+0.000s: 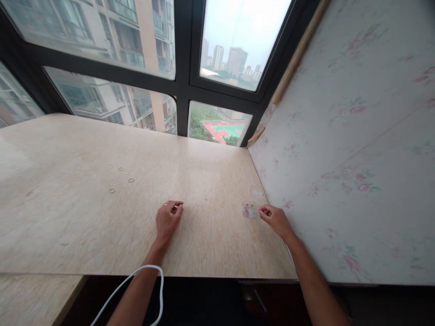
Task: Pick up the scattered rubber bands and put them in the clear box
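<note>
My left hand [169, 221] rests over the stone counter [210, 244], thumb and forefinger pinched together. Something pale shows at their tips, too small to name. A ring is on one of its fingers. To the right, my right hand [276, 219] is closed in a pinch at the right side of a small clear plastic box [250, 210]. Tiny coloured pieces show inside that box. Whether the fingertips touch the box or hold a tiny piece, I cannot tell. A clear lid-like piece [256, 194] lies just behind it.
Three thin rings [131, 180] lie apart on the counter at left. A tiny speck [205, 199] lies between the hands. A white cable [161, 280] loops over my left forearm. Flowered wall [340, 181] bounds the right, dark window frames [183, 90] the back.
</note>
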